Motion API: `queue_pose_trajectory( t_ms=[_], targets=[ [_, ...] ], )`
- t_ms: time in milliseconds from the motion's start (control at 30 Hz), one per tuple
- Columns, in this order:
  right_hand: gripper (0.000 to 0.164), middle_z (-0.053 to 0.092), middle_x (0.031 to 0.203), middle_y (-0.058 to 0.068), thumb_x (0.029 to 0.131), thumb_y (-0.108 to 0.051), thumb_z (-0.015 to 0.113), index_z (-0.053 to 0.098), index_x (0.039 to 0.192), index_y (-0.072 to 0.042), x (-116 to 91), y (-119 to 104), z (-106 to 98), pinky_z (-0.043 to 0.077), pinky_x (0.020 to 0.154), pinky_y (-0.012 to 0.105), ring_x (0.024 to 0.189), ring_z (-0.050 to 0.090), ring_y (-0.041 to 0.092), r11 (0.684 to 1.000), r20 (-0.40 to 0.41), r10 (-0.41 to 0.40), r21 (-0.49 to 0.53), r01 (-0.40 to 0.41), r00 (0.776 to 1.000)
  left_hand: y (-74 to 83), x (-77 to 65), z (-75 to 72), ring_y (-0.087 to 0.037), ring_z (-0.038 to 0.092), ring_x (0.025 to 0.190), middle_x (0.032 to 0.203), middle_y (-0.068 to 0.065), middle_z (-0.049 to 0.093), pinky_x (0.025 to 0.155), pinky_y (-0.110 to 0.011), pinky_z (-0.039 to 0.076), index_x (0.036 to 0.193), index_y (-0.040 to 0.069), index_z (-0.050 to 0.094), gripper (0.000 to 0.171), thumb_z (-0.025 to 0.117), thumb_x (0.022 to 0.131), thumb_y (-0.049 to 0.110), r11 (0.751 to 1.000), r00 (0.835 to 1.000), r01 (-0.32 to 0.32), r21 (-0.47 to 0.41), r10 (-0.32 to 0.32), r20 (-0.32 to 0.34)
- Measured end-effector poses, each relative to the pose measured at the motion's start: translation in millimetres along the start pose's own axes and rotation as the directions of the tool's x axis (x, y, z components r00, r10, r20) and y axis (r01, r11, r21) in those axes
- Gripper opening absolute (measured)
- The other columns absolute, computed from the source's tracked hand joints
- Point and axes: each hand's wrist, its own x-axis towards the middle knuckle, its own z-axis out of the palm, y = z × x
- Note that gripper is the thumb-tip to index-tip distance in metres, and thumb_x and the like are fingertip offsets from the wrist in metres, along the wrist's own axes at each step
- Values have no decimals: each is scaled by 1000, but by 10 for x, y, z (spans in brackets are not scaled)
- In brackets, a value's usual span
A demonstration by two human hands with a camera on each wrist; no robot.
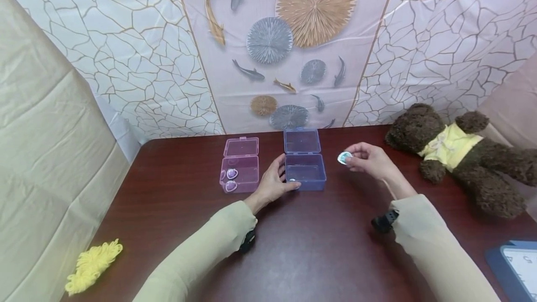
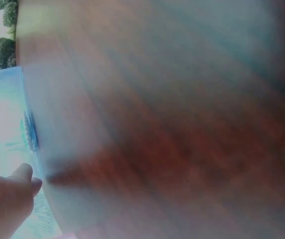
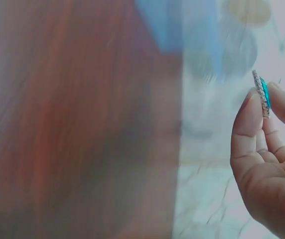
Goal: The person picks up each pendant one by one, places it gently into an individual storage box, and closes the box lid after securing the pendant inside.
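My right hand [image 1: 371, 161] pinches a teal gem [image 1: 345, 157] between thumb and fingertips, to the right of a blue plastic box. In the right wrist view the teal gem [image 3: 263, 94] is edge-on, with a sparkling rim. My left hand [image 1: 272, 181] grips the left side of the blue box [image 1: 312, 184], its thumb across the front wall. The box's lid [image 1: 302, 141] is tipped back. Inside, near the front left corner, a gem [image 1: 292, 180] is mostly hidden by the thumb. Left of that hand stands a pink box [image 1: 249, 185] with its lid up, holding purple heart-shaped gems [image 1: 231, 174].
A brown teddy bear [image 1: 450, 148] in a yellow top lies at the table's right. Yellow yarn [image 1: 93, 265] sits at the front left. A blue-framed board [image 1: 513, 264] occupies the front right corner. A patterned curtain [image 1: 268, 83] hangs behind the dark red table [image 1: 302, 246].
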Motion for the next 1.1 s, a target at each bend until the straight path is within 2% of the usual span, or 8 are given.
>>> queue_pose_trajectory(
  t_ms=[67, 233, 367, 500, 700, 833, 1100],
  targets=[
    [37, 61, 79, -8, 88, 2, 59, 44, 117, 20, 73, -116, 141, 58, 68, 23, 70, 62, 1, 999, 10, -1, 34, 1, 1000, -71, 47, 4, -31, 32, 137, 151, -19, 26, 109, -41, 35, 148, 0, 18, 94, 75, 73, -6, 1000, 1000, 1, 4, -1, -6],
    [36, 62, 83, -1, 88, 3, 59, 47, 118, 19, 252, -309, 508, 59, 73, 26, 70, 61, 3, 999, 61, 10, 41, -13, 998, -93, 62, 13, -29, 36, 135, 150, -17, 29, 107, -37, 38, 147, 1, 20, 93, 76, 73, -3, 999, 1000, -8, 37, 8, -17],
    [31, 62, 81, 6, 87, 6, 58, 51, 114, 20, 361, -366, 749, 59, 74, 32, 68, 61, 5, 999, 137, 28, -27, -25, 990, -81, 55, 8, -30, 36, 135, 150, -17, 28, 107, -37, 39, 147, 0, 20, 92, 76, 74, 0, 998, 1000, -10, 67, 11, -16],
    [27, 61, 79, 10, 86, 8, 57, 54, 110, 20, 432, -361, 910, 60, 72, 31, 65, 59, 6, 992, 176, 75, -116, -55, 981, -71, 57, 3, -30, 36, 135, 151, -18, 27, 107, -37, 40, 148, 1, 19, 92, 76, 75, 0, 997, 1000, -10, 73, 11, -10],
    [24, 63, 81, 14, 83, 9, 60, 59, 106, 17, 486, -295, 1062, 60, 71, 31, 66, 63, 11, 966, 125, 159, -226, -128, 979, -77, 55, -5, -31, 36, 135, 151, -18, 27, 106, -37, 40, 148, 1, 20, 92, 75, 75, -1, 997, 1000, -8, 72, 8, -8],
    [23, 64, 83, 15, 83, 8, 62, 62, 105, 14, 506, -253, 1141, 60, 71, 30, 70, 65, 14, 953, 86, 187, -256, -160, 979, -49, 21, -12, -33, 36, 134, 150, -21, 27, 107, -38, 39, 147, -1, 21, 90, 74, 75, -2, 997, 1000, -26, 68, 26, 0],
    [23, 68, 95, 24, 84, 5, 59, 64, 106, 12, 518, -191, 1232, 59, 74, 32, 84, 69, 28, 937, 32, 194, -303, -175, 980, -86, 30, -12, -33, 35, 135, 152, -17, 26, 106, -38, 40, 147, -1, 22, 89, 75, 76, 0, 995, 1000, -30, 97, 30, 2]
  ],
)
